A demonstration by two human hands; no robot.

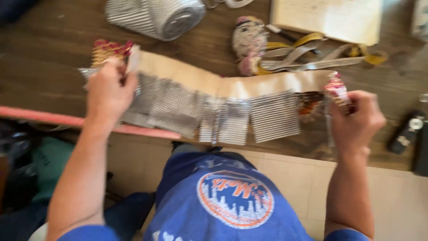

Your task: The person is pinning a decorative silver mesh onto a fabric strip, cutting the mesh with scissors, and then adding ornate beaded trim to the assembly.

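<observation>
Stretching a long tan strip with silver fringe (232, 105) across the wooden desk (44, 67), the left hand (108, 93) has its fingers pinched on one end and the right hand (356, 118) grips the other. A silver fringe roll (156, 15) lies beyond.

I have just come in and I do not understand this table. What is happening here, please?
A person stretches a long strip of beige backing with silvery fringe across a wooden table. The left hand holds one end, by a red and gold trim piece; the right hand pinches the other end. A silvery roll, ribbons and a beige board lie behind.
</observation>
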